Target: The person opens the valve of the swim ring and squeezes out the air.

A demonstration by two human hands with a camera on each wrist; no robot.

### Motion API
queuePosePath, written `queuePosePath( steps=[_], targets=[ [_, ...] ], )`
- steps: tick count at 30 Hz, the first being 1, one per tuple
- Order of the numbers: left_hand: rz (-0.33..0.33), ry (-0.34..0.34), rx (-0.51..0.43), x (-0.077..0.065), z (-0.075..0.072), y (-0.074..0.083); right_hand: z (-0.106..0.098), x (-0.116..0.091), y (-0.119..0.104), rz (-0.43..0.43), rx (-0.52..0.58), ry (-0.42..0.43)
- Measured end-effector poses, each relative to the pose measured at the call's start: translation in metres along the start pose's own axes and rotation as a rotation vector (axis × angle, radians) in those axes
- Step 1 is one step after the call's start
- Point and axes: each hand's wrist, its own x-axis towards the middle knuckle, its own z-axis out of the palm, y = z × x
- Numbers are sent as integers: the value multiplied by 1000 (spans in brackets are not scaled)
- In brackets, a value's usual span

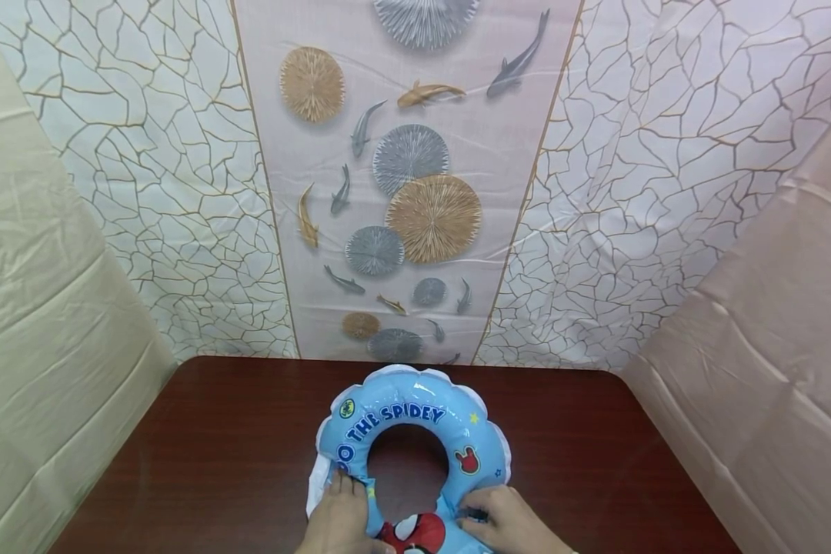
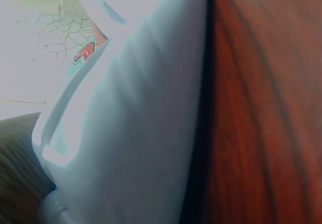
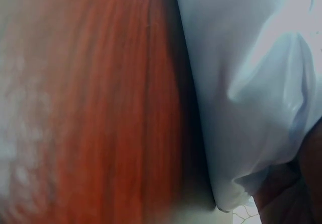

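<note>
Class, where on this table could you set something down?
Bare tabletop lies between the inflatable ring and the left cloth, and between ring and right cloth. Crowded: the ring's near part, where left hand and right hand touch it.

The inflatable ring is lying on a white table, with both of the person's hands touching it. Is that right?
Not quite: the table is dark reddish-brown, not white, as the head view shows. The inflatable ring does lie on it, touched by the left hand and right hand.
</note>
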Motion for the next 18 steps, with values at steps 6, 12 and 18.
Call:
queuePosePath(
  steps=[6,12,18],
  targets=[
    [5,-2,14,0,0,-1,0,0,0,21,-1,-9],
    [9,-10,6,2,1,-2,-1,0,1,33,1,-13],
    [8,2,47,0,3,3,-1,-1,-1,29,6,-9]
  ],
)
